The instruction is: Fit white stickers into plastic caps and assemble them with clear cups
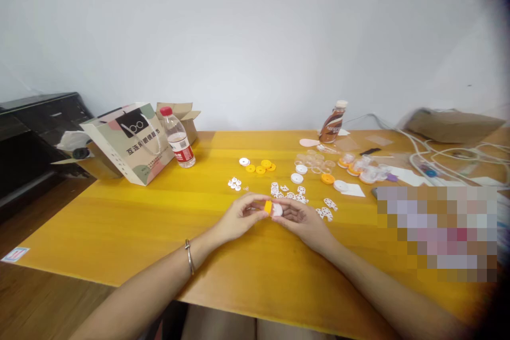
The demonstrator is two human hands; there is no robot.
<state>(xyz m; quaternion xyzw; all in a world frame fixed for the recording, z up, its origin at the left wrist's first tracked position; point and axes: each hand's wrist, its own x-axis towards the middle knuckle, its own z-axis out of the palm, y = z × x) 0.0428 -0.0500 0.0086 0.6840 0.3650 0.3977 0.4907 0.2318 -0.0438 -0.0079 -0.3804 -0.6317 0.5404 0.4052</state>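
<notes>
My left hand [239, 216] pinches a small yellow disc [268, 206] at the middle of the yellow table [131, 218]. My right hand [302, 218] pinches a small white disc [277, 210] right beside it, and the two discs touch. Small white flat pieces [292, 194] lie scattered just beyond my fingers. More yellow discs [261, 167] and white discs [297, 177] sit farther back. A thin bracelet [189, 256] circles my left wrist.
A paper bag [129, 141], a water bottle [178, 138] and a cardboard box [187, 114] stand at the back left. A brown drink bottle [332, 123], clear round caps [316, 162], white cables [446, 156] and a brown package [452, 125] fill the back right.
</notes>
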